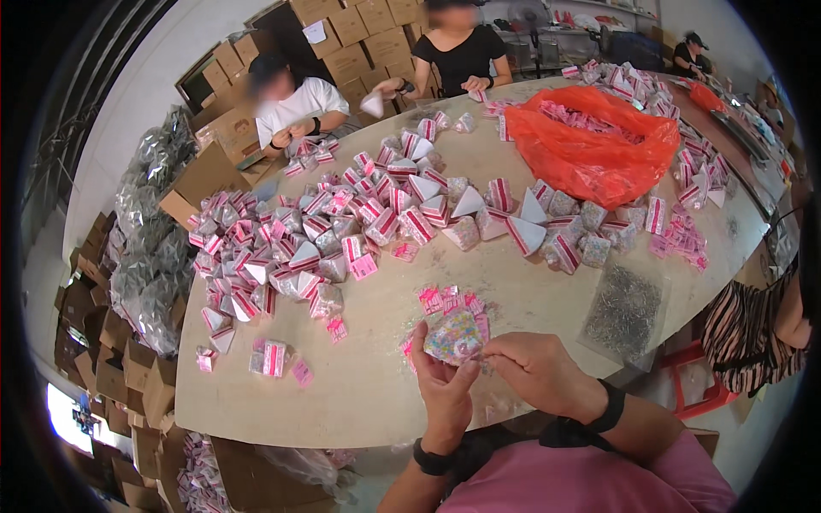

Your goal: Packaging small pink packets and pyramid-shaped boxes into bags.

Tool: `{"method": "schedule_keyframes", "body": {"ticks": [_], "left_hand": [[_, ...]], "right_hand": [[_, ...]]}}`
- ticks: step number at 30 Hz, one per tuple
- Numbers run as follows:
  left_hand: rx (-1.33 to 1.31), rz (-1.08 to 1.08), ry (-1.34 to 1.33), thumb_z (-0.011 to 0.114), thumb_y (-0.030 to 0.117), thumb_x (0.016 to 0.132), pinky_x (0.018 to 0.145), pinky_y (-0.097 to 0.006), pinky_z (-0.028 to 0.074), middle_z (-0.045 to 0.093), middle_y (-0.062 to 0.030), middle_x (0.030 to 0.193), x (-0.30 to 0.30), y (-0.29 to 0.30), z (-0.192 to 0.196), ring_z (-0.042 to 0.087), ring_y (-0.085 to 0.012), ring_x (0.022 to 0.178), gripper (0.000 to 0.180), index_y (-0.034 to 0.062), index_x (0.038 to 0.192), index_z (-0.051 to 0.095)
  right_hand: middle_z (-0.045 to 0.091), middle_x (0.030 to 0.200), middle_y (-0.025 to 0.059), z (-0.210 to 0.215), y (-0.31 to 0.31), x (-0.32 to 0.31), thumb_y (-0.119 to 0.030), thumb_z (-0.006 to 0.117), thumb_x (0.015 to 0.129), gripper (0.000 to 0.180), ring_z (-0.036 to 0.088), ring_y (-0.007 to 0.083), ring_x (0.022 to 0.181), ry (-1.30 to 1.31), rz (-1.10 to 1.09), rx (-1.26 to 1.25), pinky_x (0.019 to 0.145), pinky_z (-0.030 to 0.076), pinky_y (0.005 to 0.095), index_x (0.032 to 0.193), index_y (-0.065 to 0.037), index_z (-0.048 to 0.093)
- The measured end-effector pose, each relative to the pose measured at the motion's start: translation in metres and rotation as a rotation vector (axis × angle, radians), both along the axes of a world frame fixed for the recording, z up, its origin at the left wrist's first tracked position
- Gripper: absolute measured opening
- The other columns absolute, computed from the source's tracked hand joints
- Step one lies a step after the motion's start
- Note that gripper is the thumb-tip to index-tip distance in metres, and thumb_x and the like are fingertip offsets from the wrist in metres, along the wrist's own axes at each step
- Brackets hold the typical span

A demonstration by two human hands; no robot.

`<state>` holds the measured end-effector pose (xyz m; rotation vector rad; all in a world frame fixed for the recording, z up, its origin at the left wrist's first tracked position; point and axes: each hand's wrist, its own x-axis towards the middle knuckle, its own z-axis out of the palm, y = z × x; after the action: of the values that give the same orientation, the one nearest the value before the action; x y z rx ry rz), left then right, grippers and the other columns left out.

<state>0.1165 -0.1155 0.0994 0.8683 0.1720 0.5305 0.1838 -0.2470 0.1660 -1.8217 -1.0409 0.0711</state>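
My left hand (445,395) is closed around a clear packet (452,335) filled with small multicoloured pieces, the thumb at its near edge. My right hand (547,369) pinches at the right edge of the same packet; anything small between its fingertips is too fine to make out. Just beyond the packet, small pink printed cards (432,299) lie on the table (368,389). To the right of my right hand lies a flat clear bag (626,306) of thin dark metal pieces, perhaps pins.
Many pink-and-white triangular packs (416,227) heap across the table's middle and left. A red plastic bag (594,154) stands open at the far right. Two people (299,115) (462,56) work across the table. Cardboard boxes (137,368) and silvery bags (154,231) pile at the left.
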Motion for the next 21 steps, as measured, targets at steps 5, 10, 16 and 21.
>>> {"method": "schedule_keyframes", "body": {"ticks": [5,10,16,21], "left_hand": [[0.128,0.07,0.001,0.068,-0.009,0.071,0.102,-0.038,0.038,0.03,-0.0106,0.137,-0.0013,-0.0027,-0.0016,0.038,-0.0228,0.125,0.092,0.0056,0.143,0.013],[0.205,0.083,0.001,0.069,-0.009,0.071,0.102,-0.04,0.039,0.03,-0.0103,0.136,-0.0026,-0.0052,0.0013,0.038,-0.0238,0.125,0.092,0.0068,0.143,0.013],[0.265,0.115,-0.01,0.071,-0.006,0.071,0.099,-0.04,0.041,0.032,-0.0116,0.134,-0.0036,-0.009,0.0028,0.04,-0.025,0.122,0.093,0.0071,0.143,0.014],[0.43,0.216,-0.037,0.073,-0.003,0.072,0.097,-0.039,0.043,0.034,-0.0137,0.133,-0.0028,-0.0097,-0.0043,0.043,-0.0255,0.119,0.091,0.0069,0.142,0.015]], "right_hand": [[0.059,0.077,0.0168,0.0004,0.0024,-0.0024,-0.01,0.052,0.085,0.01,0.058,0.036,0.073,-0.009,-0.014,0.048,0.061,0.046,0.0416,0.087,-0.002,0.057],[0.058,0.075,0.0169,0.0029,0.0001,-0.0038,-0.011,0.05,0.085,0.012,0.058,0.0361,0.071,-0.015,-0.029,0.018,0.06,0.046,0.0421,0.084,-0.001,0.056],[0.062,0.078,0.0157,0.0031,-0.0028,-0.0037,-0.006,0.054,0.082,0.009,0.061,0.0326,0.072,-0.041,-0.051,-0.037,0.062,0.049,0.0373,0.087,-0.001,0.061],[0.064,0.081,0.0154,-0.0001,-0.0023,-0.0067,-0.003,0.055,0.08,0.01,0.063,0.0314,0.073,-0.073,-0.11,-0.035,0.063,0.05,0.0358,0.087,0.0,0.062]]}}
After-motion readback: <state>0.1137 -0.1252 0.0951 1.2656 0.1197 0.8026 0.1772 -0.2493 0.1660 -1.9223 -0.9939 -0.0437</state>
